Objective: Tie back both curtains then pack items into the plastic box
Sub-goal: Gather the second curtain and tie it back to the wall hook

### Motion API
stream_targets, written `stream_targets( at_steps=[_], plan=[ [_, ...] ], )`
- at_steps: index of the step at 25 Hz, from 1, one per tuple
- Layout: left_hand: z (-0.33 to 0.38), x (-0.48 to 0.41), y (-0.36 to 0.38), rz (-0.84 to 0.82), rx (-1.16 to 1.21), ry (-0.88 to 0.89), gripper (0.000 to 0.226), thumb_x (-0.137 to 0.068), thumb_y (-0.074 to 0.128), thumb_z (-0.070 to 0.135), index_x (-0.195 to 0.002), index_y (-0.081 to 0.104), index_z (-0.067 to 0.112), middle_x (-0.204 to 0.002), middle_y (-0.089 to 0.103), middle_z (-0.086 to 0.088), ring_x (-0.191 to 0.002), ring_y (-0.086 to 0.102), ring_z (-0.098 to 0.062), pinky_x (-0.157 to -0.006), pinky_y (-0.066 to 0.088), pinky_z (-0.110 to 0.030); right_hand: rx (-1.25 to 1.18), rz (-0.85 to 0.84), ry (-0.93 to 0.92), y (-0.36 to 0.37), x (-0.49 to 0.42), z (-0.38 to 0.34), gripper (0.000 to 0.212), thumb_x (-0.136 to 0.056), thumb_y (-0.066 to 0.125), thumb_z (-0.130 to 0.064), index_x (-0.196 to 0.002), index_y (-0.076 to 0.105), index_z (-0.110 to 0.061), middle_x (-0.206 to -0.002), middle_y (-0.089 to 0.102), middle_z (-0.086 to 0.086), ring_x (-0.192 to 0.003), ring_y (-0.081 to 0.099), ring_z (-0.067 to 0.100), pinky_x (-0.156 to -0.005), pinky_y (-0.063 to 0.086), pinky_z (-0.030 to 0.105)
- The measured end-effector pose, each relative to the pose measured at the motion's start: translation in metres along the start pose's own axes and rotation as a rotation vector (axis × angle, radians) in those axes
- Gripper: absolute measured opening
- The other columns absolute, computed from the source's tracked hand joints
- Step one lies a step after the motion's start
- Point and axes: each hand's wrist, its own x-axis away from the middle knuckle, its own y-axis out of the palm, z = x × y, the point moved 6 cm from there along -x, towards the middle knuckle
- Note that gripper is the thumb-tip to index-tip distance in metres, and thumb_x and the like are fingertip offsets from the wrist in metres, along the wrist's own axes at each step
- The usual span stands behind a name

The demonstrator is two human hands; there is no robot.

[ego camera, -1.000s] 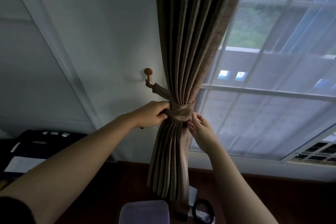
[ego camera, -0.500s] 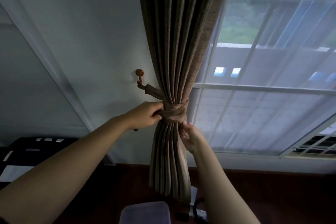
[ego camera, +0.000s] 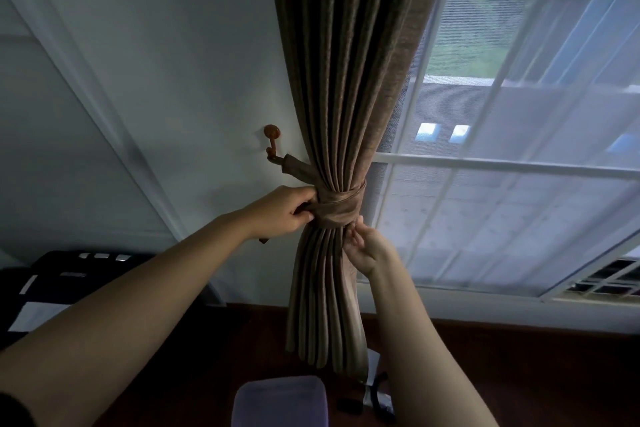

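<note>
Curtain (ego camera: pixel 346 80): brown, heavy, pleated; hangs from the top of the view down the centre, gathered into a narrow bundle at mid-height and flaring again below, its hem just above the floor (ego camera: pixel 519 374). Tieback (ego camera: pixel 341 206): band of matching brown fabric, wrapped around the gathered bundle; one end runs up and left to the hook (ego camera: pixel 272 142). Hook: reddish-brown, round-knobbed, fixed to the white wall (ego camera: pixel 173 80) just left of the curtain. Left hand (ego camera: pixel 280 215): at the left side of the bundle, fingers curled round the tieback where it leaves the curtain, gripping it. Right hand (ego camera: pixel 367 250): below and right of the band, palm toward the curtain, thumb and fingertips pinching the tieback's lower edge against the pleats. Box (ego camera: pixel 280 402): pale translucent plastic, on the dark floor at the bottom edge, directly below the curtain's hem and apart from both hands. Small dark items (ego camera: pixel 375 399): on the floor just right of the box, too dim to identify. Window (ego camera: pixel 519 163): white-framed, right of the curtain, covered by a sheer white net. Black-and-white object (ego camera: pixel 52 288): at the lower left, against the wall.
</note>
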Motion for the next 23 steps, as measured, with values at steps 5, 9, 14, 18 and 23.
stream_targets(
  at_steps=[5,9,14,18,23],
  plan=[
    [0.006,0.0,0.002,0.006,-0.023,0.02,0.01,-0.09,0.055,0.009,-0.084,0.05,0.015,-0.075,0.057,-0.004,-0.069,0.056,-0.024,-0.062,0.039,-0.026,0.284,-0.102,-0.258,0.006,0.013,-0.009,0.029,-0.097,0.046,-0.033,-0.09,0.061,-0.009,-0.077,0.07,0.0,-0.074,0.065,0.007,-0.068,0.054,0.015],
    [0.004,0.0,0.001,0.025,-0.002,-0.002,0.012,-0.089,0.055,0.007,-0.083,0.05,0.016,-0.07,0.053,0.003,-0.063,0.05,-0.015,-0.06,0.037,-0.023,0.457,-0.137,-0.298,0.007,0.016,-0.014,0.022,-0.094,0.052,-0.03,-0.084,0.061,-0.013,-0.074,0.057,0.0,-0.064,0.055,0.003,-0.061,0.05,0.012],
    [0.005,-0.001,0.002,0.03,0.018,-0.007,0.02,-0.089,0.056,0.007,-0.078,0.048,0.023,-0.067,0.052,0.005,-0.06,0.047,-0.011,-0.059,0.036,-0.025,0.153,-0.199,-0.106,0.014,0.017,-0.003,0.022,-0.099,0.039,-0.019,-0.099,0.06,-0.012,-0.073,0.073,-0.007,-0.065,0.067,-0.002,-0.058,0.052,0.009],
    [-0.002,-0.002,0.001,0.04,0.002,-0.001,0.003,-0.088,0.055,0.007,-0.087,0.053,0.009,-0.075,0.058,-0.01,-0.067,0.055,-0.027,-0.064,0.041,-0.035,0.382,-0.177,-0.153,0.019,0.012,-0.001,0.024,-0.102,0.034,-0.02,-0.098,0.058,-0.018,-0.068,0.067,-0.008,-0.062,0.057,0.001,-0.05,0.045,0.008],
    [0.002,-0.002,0.004,0.04,0.003,0.028,0.002,-0.092,0.052,0.009,-0.09,0.052,0.007,-0.075,0.057,-0.01,-0.065,0.05,-0.02,-0.062,0.037,-0.03,0.968,0.054,-0.846,0.032,0.039,-0.044,0.031,-0.098,0.036,-0.038,-0.11,0.049,-0.012,-0.099,0.059,0.0,-0.094,0.056,0.014,-0.08,0.042,0.017]
  ],
)
